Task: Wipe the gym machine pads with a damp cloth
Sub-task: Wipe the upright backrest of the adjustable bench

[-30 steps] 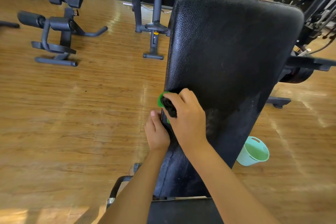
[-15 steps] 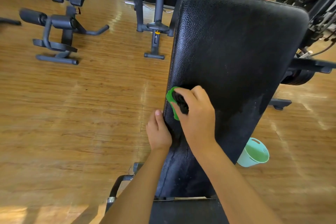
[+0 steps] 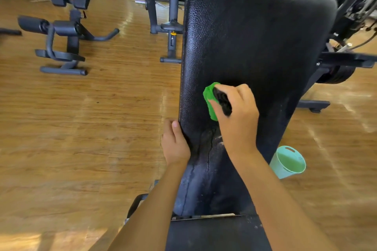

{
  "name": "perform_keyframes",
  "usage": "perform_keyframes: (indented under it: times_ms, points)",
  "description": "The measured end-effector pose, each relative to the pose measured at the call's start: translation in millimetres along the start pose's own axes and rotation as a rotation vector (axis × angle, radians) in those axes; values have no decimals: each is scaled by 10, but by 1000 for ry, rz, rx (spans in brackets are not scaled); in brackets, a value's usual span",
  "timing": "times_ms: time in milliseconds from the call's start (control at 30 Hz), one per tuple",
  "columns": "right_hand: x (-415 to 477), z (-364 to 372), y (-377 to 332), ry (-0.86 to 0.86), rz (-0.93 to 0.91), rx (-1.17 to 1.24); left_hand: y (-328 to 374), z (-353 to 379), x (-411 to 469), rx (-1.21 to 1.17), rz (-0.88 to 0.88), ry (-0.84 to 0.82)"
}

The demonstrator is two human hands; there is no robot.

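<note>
A large black textured back pad [image 3: 255, 43] of a gym bench fills the middle of the view, tilted away from me. My right hand [image 3: 237, 116] presses a green and black cloth [image 3: 212, 100] against the pad's lower left area. My left hand [image 3: 175, 144] grips the pad's left edge just below, thumb up along the seam. A damp, streaked patch shows on the pad beneath my right wrist. The black seat pad [image 3: 216, 234] lies at the bottom of the view.
A mint green bucket [image 3: 288, 162] stands on the wooden floor to the right of the bench. Another black bench [image 3: 171, 16] stands behind, and a leg machine [image 3: 61, 32] sits at far left. Weight racks [image 3: 350, 0] crowd the right.
My right hand has slid the cloth from the pad's left edge toward the right and slightly up. My left hand stays on the pad's edge.
</note>
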State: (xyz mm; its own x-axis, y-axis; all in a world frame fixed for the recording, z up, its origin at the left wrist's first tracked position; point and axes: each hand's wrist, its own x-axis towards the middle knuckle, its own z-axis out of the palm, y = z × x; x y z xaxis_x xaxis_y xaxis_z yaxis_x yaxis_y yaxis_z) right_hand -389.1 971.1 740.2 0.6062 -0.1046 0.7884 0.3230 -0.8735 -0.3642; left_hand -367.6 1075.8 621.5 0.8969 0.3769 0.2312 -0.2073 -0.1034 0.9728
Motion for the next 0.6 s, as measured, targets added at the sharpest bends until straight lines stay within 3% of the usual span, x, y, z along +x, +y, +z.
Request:
perform_keyframes:
  times_ms: [367,600]
  points:
    - [-777,77,218,-244,-28,-63,-9,-44,1,187,83,-43]
    - [-123,-166,286,41,70,56,44,-36,-12,193,70,-23]
